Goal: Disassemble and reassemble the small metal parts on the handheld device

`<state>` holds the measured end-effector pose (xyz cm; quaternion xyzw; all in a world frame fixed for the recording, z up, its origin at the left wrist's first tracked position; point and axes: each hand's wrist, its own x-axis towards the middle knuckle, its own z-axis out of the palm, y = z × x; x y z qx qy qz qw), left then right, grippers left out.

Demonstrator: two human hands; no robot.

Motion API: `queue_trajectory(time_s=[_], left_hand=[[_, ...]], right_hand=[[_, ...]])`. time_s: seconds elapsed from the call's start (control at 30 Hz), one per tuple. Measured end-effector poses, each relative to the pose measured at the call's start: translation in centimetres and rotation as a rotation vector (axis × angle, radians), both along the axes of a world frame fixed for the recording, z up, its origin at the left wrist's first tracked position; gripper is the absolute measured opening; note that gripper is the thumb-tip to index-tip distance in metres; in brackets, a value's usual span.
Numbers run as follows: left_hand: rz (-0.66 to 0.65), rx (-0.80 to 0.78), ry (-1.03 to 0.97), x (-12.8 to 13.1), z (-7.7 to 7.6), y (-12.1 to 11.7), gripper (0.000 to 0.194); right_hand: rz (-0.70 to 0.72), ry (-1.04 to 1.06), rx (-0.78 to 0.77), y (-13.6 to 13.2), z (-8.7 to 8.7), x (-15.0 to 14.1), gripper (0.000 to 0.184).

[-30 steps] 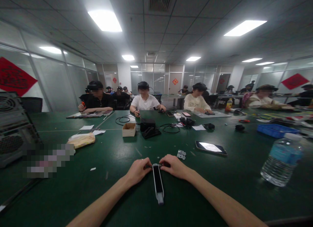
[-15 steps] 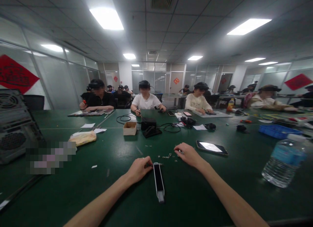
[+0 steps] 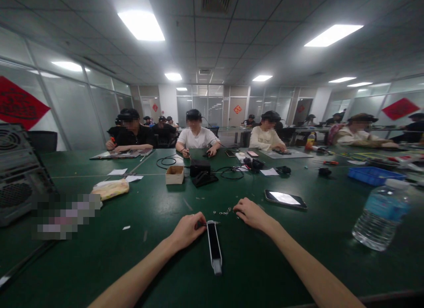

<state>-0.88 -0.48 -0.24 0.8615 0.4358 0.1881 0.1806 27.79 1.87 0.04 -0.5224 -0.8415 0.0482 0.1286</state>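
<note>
As I watch from my remote station, latest change: right hand [image 3: 253,214] has moved off the black-and-white handheld device [image 3: 214,250] and now sits out to its side, by a scatter of small metal bits [image 3: 222,211]; left hand [image 3: 187,231] stays at the device's top end.
Left hand state: fingers curled against the device's top end; I cannot tell from here whether it is gripping or only touching.
Right hand state: open, fingers low toward the table, nothing visible in it.
Device location: lying lengthwise on the green workbench [image 3: 99,259], just right of left hand.
Bits location: just beyond right hand's fingertips; too small to tell washers from screws.
Right of right hand: smartphone [image 3: 285,199] lying screen up nearby, plastic water bottle [image 3: 382,217] farther out, blue plastic tray [image 3: 372,176] beyond.
Ahead of both hands: cardboard box [image 3: 174,175] and black box unit [image 3: 200,168], well apart from the hands.
Left of left hand: wrapped yellowish packet [image 3: 111,189], computer tower [image 3: 20,175] at the far edge.
Across the table: co-worker in a white T-shirt [image 3: 195,138], hands on their own work.
</note>
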Motion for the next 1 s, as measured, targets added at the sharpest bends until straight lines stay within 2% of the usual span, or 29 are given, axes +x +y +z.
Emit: queue_trajectory(time_s=[0.33,0.6,1.0], left_hand=[[0.011,0.040,0.005,0.1,-0.4,0.2,0.013],[0.007,0.002,0.033,0.2,0.5,-0.3,0.015],[-0.001,0.001,0.021,0.1,0.6,-0.4,0.016]], right_hand=[[0.006,-0.073,0.035,0.1,0.0,-0.5,0.019],[-0.014,-0.134,0.080,0.0,-0.1,-1.1,0.019],[-0.028,-0.179,0.117,-0.5,0.4,-1.9,0.022]])
